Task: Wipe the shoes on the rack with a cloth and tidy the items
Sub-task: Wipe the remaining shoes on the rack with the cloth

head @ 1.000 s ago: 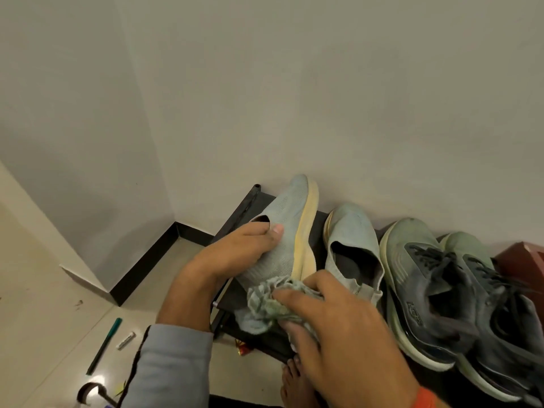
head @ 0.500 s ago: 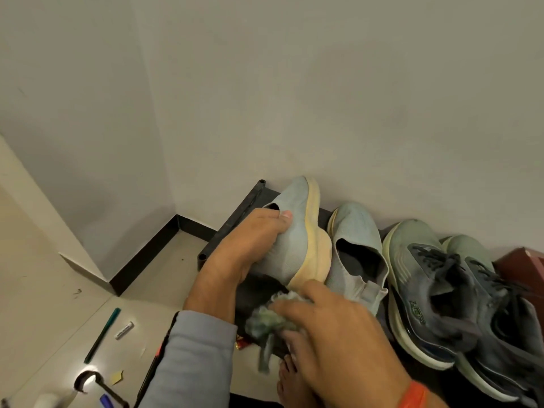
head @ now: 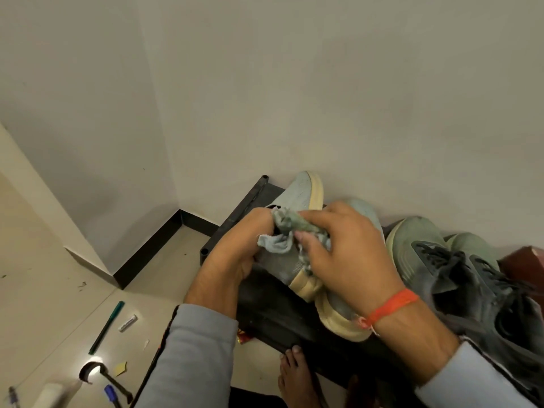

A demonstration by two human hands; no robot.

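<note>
A light blue slip-on shoe with a cream sole lies tipped on its side at the left end of the black shoe rack. My left hand grips it from the left, fingers curled into its opening. My right hand, with an orange thread on the wrist, holds a crumpled grey-green cloth and presses it on the shoe's upper. Its matching shoe sits right beside it, mostly hidden under my right hand.
A pair of dark grey and green laced sneakers fills the rack to the right, with a red-brown box beyond. On the floor at left lie a green pen, a small white tube and other small items. My bare foot stands at the rack's front.
My right hand has carried the cloth up from the rack's front edge onto the upper of the held shoe. My left hand keeps the same grip on the shoe.
</note>
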